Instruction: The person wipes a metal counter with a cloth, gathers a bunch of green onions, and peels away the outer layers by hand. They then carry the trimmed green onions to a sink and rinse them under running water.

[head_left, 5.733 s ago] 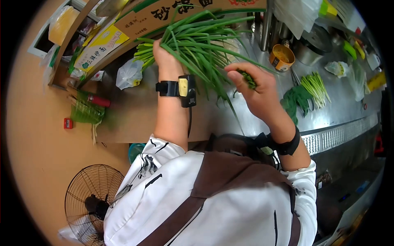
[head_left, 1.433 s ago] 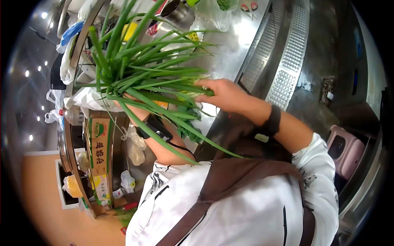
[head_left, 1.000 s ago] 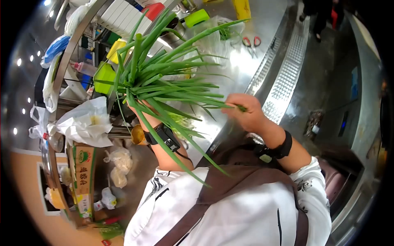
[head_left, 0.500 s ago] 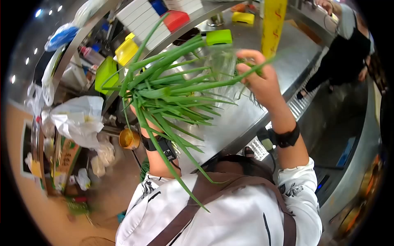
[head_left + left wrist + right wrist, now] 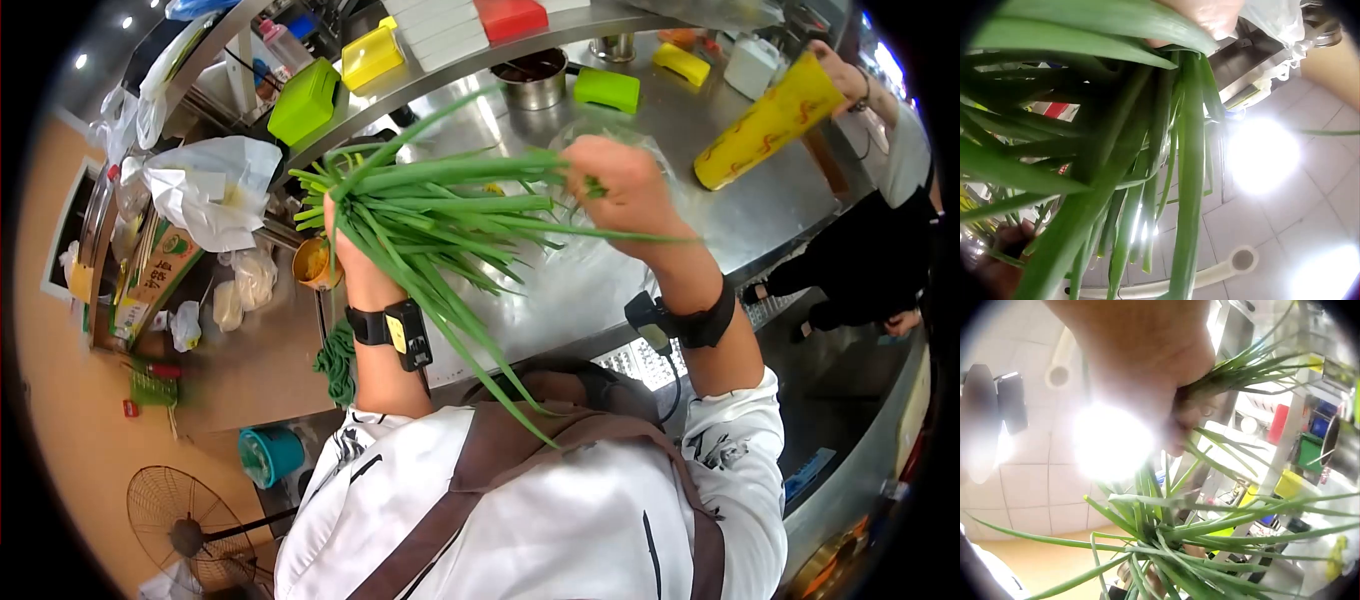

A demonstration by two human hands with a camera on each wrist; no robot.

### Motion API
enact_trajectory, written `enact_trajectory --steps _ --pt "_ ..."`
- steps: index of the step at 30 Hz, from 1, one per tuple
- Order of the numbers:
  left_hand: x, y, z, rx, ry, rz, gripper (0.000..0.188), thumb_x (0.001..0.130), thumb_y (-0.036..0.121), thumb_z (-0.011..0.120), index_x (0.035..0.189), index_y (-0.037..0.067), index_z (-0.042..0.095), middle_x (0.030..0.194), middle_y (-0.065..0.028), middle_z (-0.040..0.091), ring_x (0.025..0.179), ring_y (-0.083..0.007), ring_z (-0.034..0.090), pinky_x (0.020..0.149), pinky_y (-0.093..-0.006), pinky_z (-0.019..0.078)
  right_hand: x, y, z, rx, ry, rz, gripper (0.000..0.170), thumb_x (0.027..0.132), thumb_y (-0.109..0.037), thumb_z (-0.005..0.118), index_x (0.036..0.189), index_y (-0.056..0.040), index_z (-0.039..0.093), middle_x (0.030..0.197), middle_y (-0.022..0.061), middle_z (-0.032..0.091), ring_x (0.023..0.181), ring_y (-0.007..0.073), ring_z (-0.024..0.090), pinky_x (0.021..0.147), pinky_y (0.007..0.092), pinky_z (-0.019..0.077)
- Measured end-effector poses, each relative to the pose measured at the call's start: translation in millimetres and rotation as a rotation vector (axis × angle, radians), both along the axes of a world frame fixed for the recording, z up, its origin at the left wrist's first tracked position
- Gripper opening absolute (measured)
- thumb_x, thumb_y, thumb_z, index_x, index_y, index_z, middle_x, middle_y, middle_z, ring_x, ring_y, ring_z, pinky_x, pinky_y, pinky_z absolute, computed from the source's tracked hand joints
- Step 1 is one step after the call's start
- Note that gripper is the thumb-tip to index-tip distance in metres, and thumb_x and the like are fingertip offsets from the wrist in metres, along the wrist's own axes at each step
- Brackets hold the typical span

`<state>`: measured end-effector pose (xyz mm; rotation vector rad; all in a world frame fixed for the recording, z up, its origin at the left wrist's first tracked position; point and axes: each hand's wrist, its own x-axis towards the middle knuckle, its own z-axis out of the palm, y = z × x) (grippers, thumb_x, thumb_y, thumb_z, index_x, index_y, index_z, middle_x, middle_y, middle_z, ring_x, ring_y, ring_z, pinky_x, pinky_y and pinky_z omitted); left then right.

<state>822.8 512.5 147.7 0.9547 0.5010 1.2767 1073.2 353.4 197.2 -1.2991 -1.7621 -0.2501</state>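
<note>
In the head view my left hand (image 5: 352, 258) grips a large bunch of scallions (image 5: 440, 205) near the pale stem end. Their long green leaves fan out to the right, a few drooping across the apron. Beside the leaf ends my right hand (image 5: 622, 190) is curled round a small tuft of green leaves. In the right wrist view that tuft of leaves (image 5: 1241, 374) sticks out of the fist, with the main bunch below it. Leaves cover much of the left wrist view, where part of the left hand (image 5: 1204, 15) shows at the top.
A steel table (image 5: 560, 315) lies under the hands, with a pot (image 5: 535, 88) and green box (image 5: 608, 90) at its back. At right, another person's hand (image 5: 848, 80) holds a yellow patterned roll (image 5: 765, 125). A fan (image 5: 188, 535) and teal bucket (image 5: 270, 455) stand lower left.
The head view has turned from the shelf of cardboard boxes to the steel table. The right hand's fingers have closed more tightly. The yellow roll, upright half a second ago, now tilts in the other person's hand.
</note>
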Motion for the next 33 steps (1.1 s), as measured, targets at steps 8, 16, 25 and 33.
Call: enact_trajectory --steps 8,16,25,33 --pt "-53 37 -18 0.077 -0.078 0.038 0.035 0.097 0.035 0.039 0.108 0.006 0.056 0.102 -0.0077 0.059 0.083 -0.0210 0.059 0.068 -0.0372 0.0510 64 -21 -6 0.160 1.309 0.607 0.026 0.097 -0.024 0.050 0.096 -0.0003 0.061 0.087 0.0061 0.060 0.055 0.0087 0.041 0.057 0.0244 0.0401" --pt "-63 25 23 0.212 -0.057 -0.209 0.036 0.096 0.035 0.040 0.105 0.003 0.057 0.100 -0.0087 0.059 0.086 -0.0211 0.058 0.072 -0.0371 0.0504 1 20 -15 -0.251 0.722 0.135 0.022 0.093 -0.023 0.055 0.103 -0.0036 0.059 0.106 0.0118 0.064 0.073 0.0115 0.055 0.063 0.0260 0.0450" --pt "-69 24 34 0.190 -0.084 -0.354 0.038 0.096 0.034 0.040 0.107 0.002 0.056 0.103 -0.0103 0.060 0.088 -0.0226 0.058 0.075 -0.0375 0.0506 -59 73 1 -0.186 -0.229 0.051 0.017 0.076 -0.015 0.061 0.091 -0.0091 0.066 0.088 0.0115 0.065 0.079 0.0331 0.064 0.068 0.0428 0.0495" --pt "-73 24 31 0.174 -0.077 -0.303 0.038 0.096 0.034 0.040 0.108 0.001 0.056 0.104 -0.0112 0.060 0.089 -0.0235 0.058 0.077 -0.0379 0.0507 -70 66 -19 -0.349 0.082 0.256 0.014 0.085 -0.016 0.058 0.094 -0.0051 0.058 0.088 0.0143 0.061 0.084 0.0333 0.060 0.071 0.0434 0.0467"
